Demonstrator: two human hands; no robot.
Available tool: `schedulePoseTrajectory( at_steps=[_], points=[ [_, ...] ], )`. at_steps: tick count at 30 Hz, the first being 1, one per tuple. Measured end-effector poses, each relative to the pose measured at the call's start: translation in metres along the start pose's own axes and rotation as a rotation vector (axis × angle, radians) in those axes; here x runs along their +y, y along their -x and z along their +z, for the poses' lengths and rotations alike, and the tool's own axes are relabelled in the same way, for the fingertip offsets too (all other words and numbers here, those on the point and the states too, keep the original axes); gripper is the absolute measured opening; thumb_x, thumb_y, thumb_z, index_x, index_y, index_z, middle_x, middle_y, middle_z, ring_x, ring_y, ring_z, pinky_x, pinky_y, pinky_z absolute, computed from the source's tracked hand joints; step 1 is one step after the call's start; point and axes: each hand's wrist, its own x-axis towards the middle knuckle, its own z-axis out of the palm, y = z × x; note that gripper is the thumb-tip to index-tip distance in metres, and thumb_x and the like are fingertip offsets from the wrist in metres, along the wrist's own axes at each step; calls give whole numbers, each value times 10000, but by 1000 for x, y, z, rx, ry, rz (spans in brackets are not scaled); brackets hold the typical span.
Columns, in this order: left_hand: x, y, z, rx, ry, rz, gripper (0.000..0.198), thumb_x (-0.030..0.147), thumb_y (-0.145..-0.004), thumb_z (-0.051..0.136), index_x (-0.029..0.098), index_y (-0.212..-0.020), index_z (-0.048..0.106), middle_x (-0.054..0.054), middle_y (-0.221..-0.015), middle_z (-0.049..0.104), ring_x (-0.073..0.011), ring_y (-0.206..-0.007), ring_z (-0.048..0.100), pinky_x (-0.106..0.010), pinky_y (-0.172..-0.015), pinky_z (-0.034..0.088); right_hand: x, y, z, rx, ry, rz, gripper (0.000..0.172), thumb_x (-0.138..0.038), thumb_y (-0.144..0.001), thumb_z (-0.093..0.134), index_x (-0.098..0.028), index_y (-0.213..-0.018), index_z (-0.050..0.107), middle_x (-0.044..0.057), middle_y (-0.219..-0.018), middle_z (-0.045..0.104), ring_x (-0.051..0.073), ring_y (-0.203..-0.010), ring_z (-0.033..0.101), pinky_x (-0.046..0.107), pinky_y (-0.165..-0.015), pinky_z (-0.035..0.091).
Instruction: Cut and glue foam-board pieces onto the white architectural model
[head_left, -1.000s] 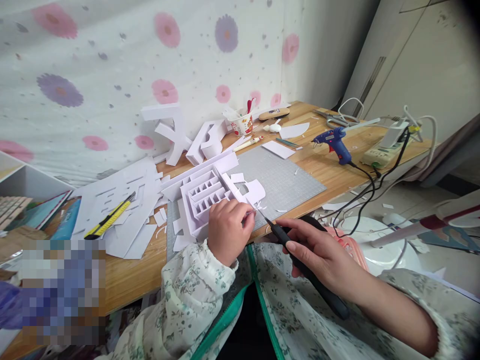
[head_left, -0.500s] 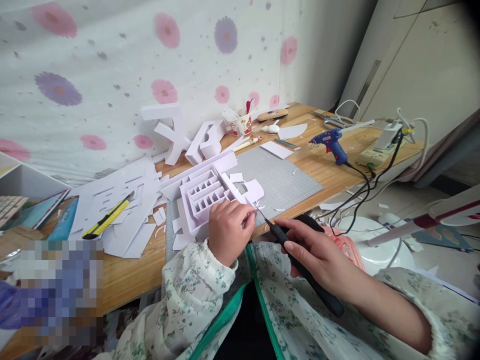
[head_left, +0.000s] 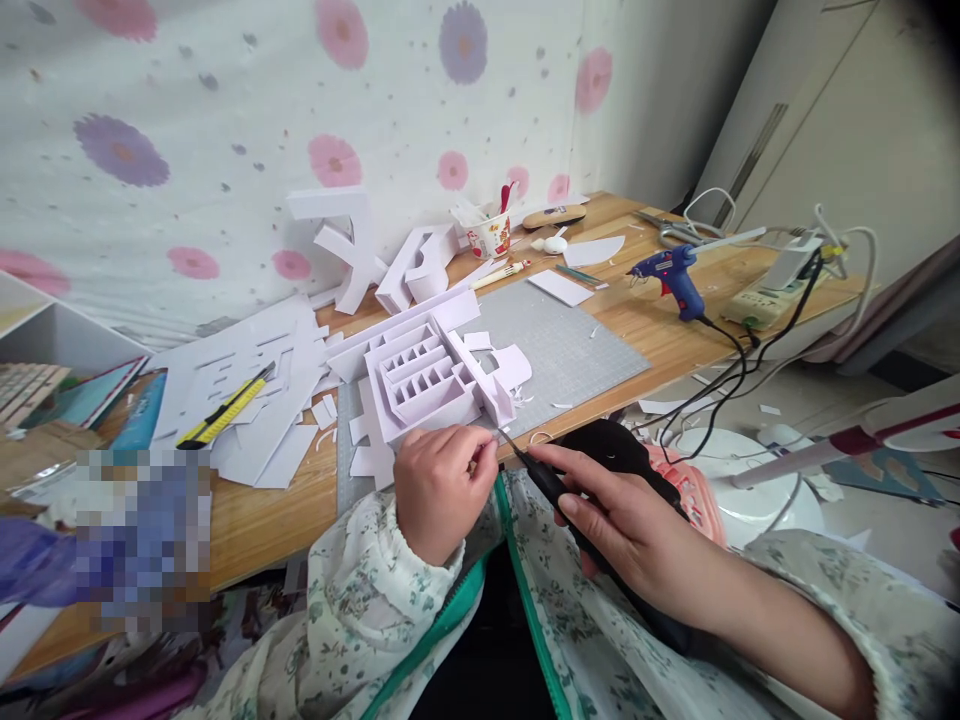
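In front of my body, my left hand (head_left: pixel 442 490) is closed in a pinch; anything between its fingertips is too small or hidden to make out. My right hand (head_left: pixel 637 535) wraps round a black-handled tool with a thin metal tip (head_left: pixel 544 480), its index finger stretched along the handle. The tip points at my left fingertips, close to the table's front edge. Just beyond my left hand, a white board model with small compartments (head_left: pixel 439 400) lies on a grey cutting mat (head_left: pixel 585 350). White scraps (head_left: pixel 512 362) are scattered beside the model.
A yellow utility knife (head_left: pixel 226 410) rests on cut white sheets (head_left: pixel 262 335) at left. White board letter shapes (head_left: pixel 349 245) and a paper cup (head_left: pixel 489 238) stand behind. At right are a blue glue gun (head_left: pixel 679 280), a power strip (head_left: pixel 765 295) and hanging cables (head_left: pixel 724 385).
My left hand has drawn back from the model toward me, uncovering its near corner. The tool's tip has shifted slightly left and nearer to me. The camera view has tilted slightly.
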Motion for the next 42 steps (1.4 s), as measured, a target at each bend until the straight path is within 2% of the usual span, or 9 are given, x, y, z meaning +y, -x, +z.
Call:
schedulePoseTrajectory(
  at_steps=[3,8,13,16,20,23,33,36,42],
  points=[
    [-8,7,-2,10,-32,-30,122,174,-818,587,210,-710,633,34,-599,652,-126,-558,566,-299,-635,369,-3,-9,7,-19,55,-25,447,-273,-965,364,-254,-1410,403,12,-837,661,114,-509,604,263,-577,511],
    [-18,13,1,8,-15,-105,108,184,-822,590,201,-732,648,24,-638,679,-112,-545,575,-256,-573,386,-4,-20,16,-3,116,-57,440,-242,-958,356,-225,-1391,432,55,-1043,684,120,-594,635,305,-716,539],
    [-20,13,2,5,53,-100,118,173,-827,570,194,-731,636,18,-644,673,-107,-542,581,-232,-550,406,-7,-21,17,60,175,-112,443,-252,-957,369,-225,-1393,443,76,-1248,623,186,-973,660,320,-817,532],
    [-20,13,4,4,80,-95,120,169,-827,565,195,-730,631,14,-653,674,-110,-552,590,-231,-559,420,-8,-20,16,56,177,-103,447,-250,-955,370,-222,-1394,446,76,-1135,672,202,-1008,654,319,-790,542],
    [-21,13,5,8,91,-74,127,171,-833,569,191,-717,619,15,-641,666,-112,-553,590,-234,-561,420,-8,-22,17,49,190,-77,450,-253,-950,374,-220,-1391,458,46,-835,697,204,-852,683,314,-700,546],
    [-21,12,5,11,101,-58,125,162,-835,568,189,-721,612,17,-649,666,-110,-558,589,-234,-567,420,-7,-23,16,50,212,-52,447,-256,-951,370,-225,-1385,471,30,-745,672,201,-810,682,300,-672,535],
    [-23,11,4,0,129,-56,129,149,-831,569,183,-711,602,14,-643,655,-108,-559,584,-228,-566,428,-4,-28,16,11,201,-15,450,-266,-960,342,-252,-1393,465,27,-777,664,189,-797,679,258,-586,500],
    [-24,11,5,-12,135,-63,130,161,-839,572,180,-715,605,15,-643,654,-109,-564,586,-230,-570,429,0,-29,16,21,172,-19,443,-271,-960,351,-258,-1386,471,26,-789,668,195,-863,679,265,-625,514],
    [-26,12,5,-14,151,-52,127,176,-846,578,178,-722,607,17,-642,648,-110,-570,586,-229,-575,431,6,-32,19,39,149,-14,428,-235,-949,380,-242,-1361,497,50,-976,696,211,-1028,649,313,-781,532]
  ],
)
